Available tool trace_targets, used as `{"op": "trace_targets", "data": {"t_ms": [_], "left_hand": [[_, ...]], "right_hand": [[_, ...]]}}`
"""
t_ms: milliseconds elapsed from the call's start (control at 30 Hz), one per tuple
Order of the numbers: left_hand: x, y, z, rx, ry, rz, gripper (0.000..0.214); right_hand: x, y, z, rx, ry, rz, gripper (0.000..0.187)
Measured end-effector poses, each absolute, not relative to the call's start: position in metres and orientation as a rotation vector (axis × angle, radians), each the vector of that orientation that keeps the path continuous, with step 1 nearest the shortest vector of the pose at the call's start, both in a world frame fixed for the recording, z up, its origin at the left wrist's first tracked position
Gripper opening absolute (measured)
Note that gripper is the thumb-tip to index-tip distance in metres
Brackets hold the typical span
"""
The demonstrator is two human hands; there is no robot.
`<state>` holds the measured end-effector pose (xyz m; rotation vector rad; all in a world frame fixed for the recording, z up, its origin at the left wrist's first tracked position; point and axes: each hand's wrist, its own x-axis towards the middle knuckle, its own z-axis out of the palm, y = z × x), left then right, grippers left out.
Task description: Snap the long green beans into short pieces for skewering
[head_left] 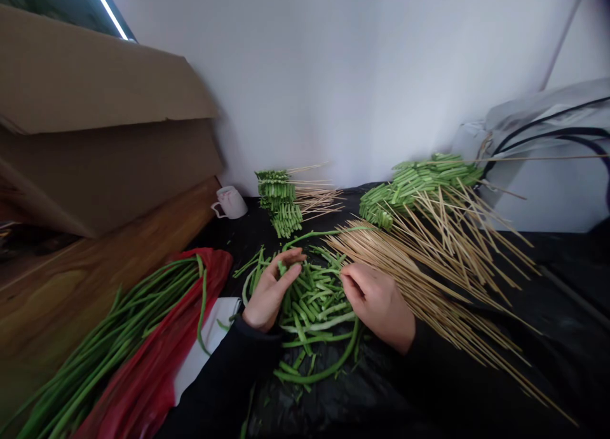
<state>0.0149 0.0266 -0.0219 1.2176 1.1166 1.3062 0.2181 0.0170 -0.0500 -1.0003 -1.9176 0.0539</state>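
Observation:
A heap of short cut green bean pieces (312, 299) lies on the black sheet in front of me. My left hand (271, 290) rests on the heap's left side, fingers pinched on a bean piece (282, 267). My right hand (379, 302) sits at the heap's right edge, fingers curled closed; what they hold is hidden. A fan of bare bamboo skewers (429, 280) spreads just right of that hand.
Long uncut beans (119, 337) lie on a red plastic bag (157, 369) at the left. Skewered bean stacks stand at the back centre (281, 201) and back right (414, 185). A white mug (231, 202), a cardboard box (95, 128) and a wooden bench (95, 267) are on the left.

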Motion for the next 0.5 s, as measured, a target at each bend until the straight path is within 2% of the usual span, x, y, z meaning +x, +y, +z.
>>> {"op": "trace_targets", "data": {"t_ms": [100, 300, 500], "left_hand": [[0.0151, 0.0246, -0.0193, 1.343, 1.102, 1.262, 0.036], [0.0149, 0.021, -0.0165, 1.392, 1.109, 1.158, 0.052], [0.0126, 0.0205, -0.0178, 1.465, 1.114, 1.23, 0.052]], "right_hand": [[0.2181, 0.0169, -0.0504, -1.008, -1.917, 0.065, 0.019], [0.2187, 0.0172, -0.0505, -1.012, -1.937, 0.065, 0.019], [0.2192, 0.0175, -0.0504, -0.99, -1.934, 0.078, 0.02]]}}
